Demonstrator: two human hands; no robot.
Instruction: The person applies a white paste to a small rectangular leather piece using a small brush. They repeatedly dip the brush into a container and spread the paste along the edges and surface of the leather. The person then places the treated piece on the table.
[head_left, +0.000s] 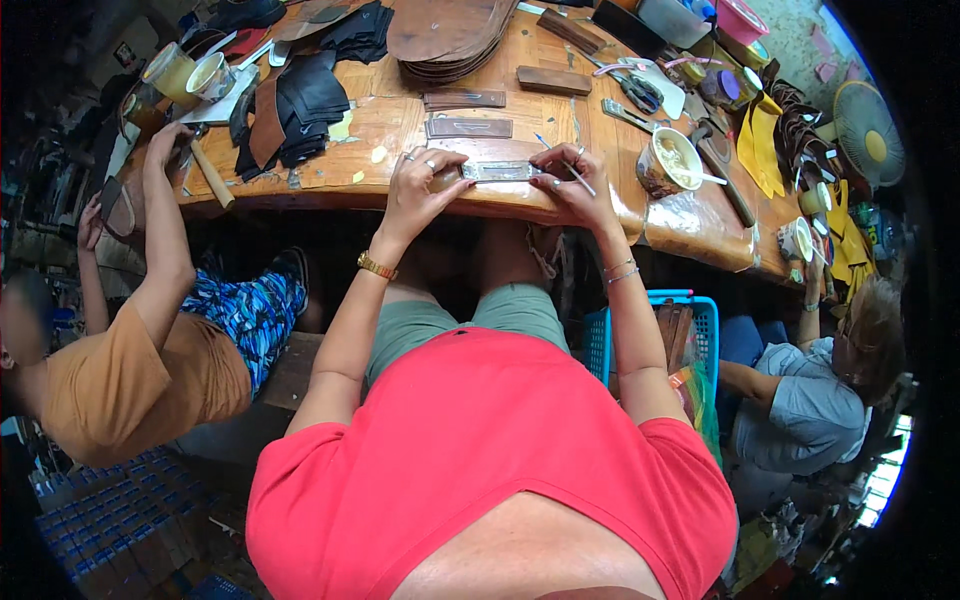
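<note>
At the near edge of the wooden table, both my hands hold a small, flat, clear rectangular plate (498, 172) by its ends. Its left end is pinched between the thumb and fingers of my left hand (425, 188). My right hand (580, 190) grips the other end, and a slim pale pen (578, 178) also lies across its fingers, slanting down to the right. Just beyond the plate lies a brown leather strip (470, 128) with a lighter border, and a similar strip (464, 99) is behind it.
A stack of brown leather pieces (450, 68) stands at the back; dark leather pieces (300, 110) lie left. To the right are a paper cup (655, 180) and yellow leather (762, 150). A blue basket (706, 340) stands below. People (150, 370) sit on both sides.
</note>
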